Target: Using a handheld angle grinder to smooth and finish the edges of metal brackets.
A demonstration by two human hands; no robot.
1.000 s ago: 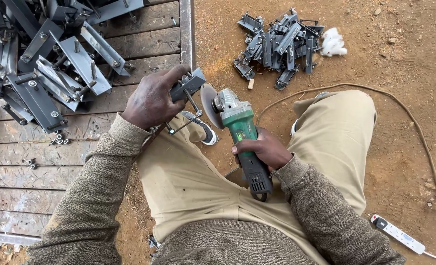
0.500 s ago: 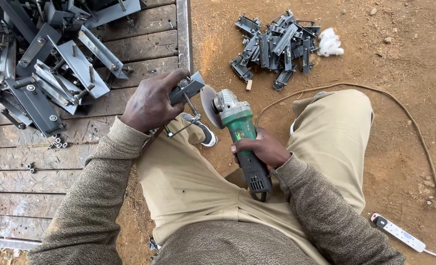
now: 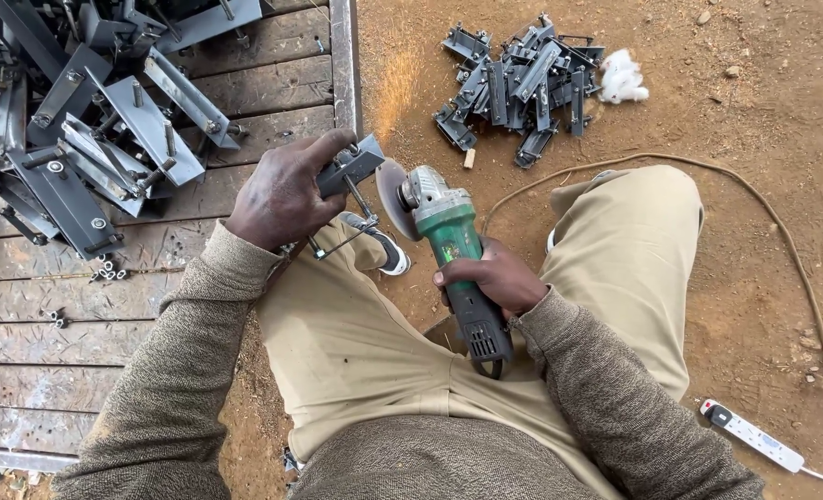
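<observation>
My left hand (image 3: pixel 282 194) grips a small grey metal bracket (image 3: pixel 351 168) with a thin rod hanging from it, held over my left knee. My right hand (image 3: pixel 490 278) is wrapped around the body of a green angle grinder (image 3: pixel 448 250). The grinder's disc (image 3: pixel 391 197) touches the bracket's right edge, and orange sparks (image 3: pixel 393 88) fly upward toward the pallet's edge. I sit on bare earth with my legs in tan trousers spread apart.
A wooden pallet (image 3: pixel 143 315) on the left carries a heap of grey metal brackets (image 3: pixel 87 120). Another pile of brackets (image 3: pixel 518 79) lies on the dirt ahead, beside a white rag (image 3: pixel 623 76). A cable (image 3: pixel 782 250) curves right to a white power strip (image 3: pixel 752 435).
Sparks now shoot from where the disc meets the bracket. Both hands have stayed in nearly the same place.
</observation>
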